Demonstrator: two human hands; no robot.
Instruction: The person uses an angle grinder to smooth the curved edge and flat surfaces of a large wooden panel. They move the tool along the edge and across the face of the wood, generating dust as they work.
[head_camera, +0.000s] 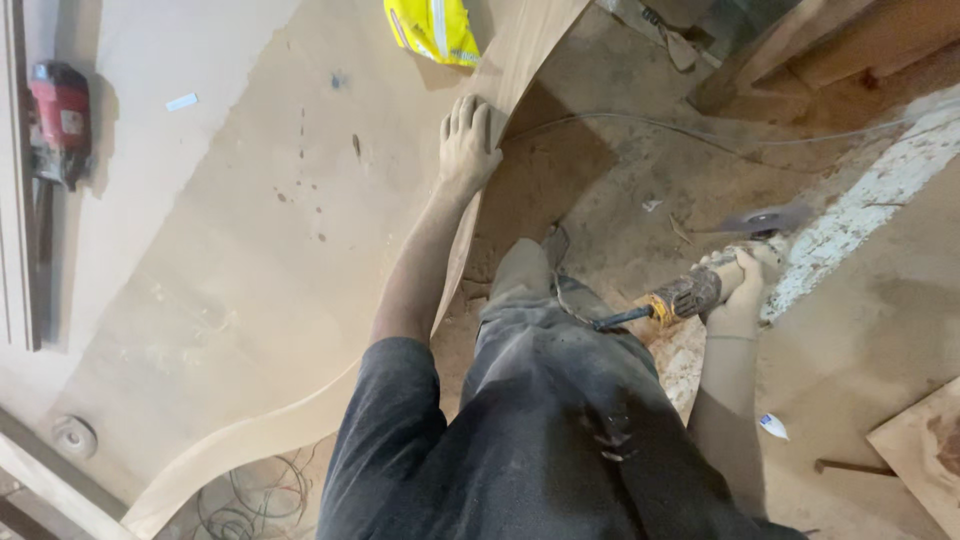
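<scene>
Head view looking straight down: the left hand (468, 140) lies flat, fingers spread, pressing on the curved edge of a big wooden board (250, 250) that fills the left side of the scene. It isn't gripping anything, just an open palm on the wood. The right hand (742, 285) is clenched around an angle grinder (705, 280), held out to the right over the sawdust-covered floor (600, 190), well apart from the board. The grinder's disc (765, 220) looks blurred (so probably spinning, though I can't say for sure).

What worries me: the grinder's cord (590, 315) trails back across the person's leg, close to the body, so a snag there could jerk the tool. The bracing hand also sits right on the board's edge, so if the disc comes in along that edge and kicks, the fingers would be in its line. Loose dust underfoot could mean a slip too.

Elsewhere: a red power tool (58, 120) at the far left, a yellow vest (432, 28) up top, and coiled wires (250, 495) near the bottom.
</scene>
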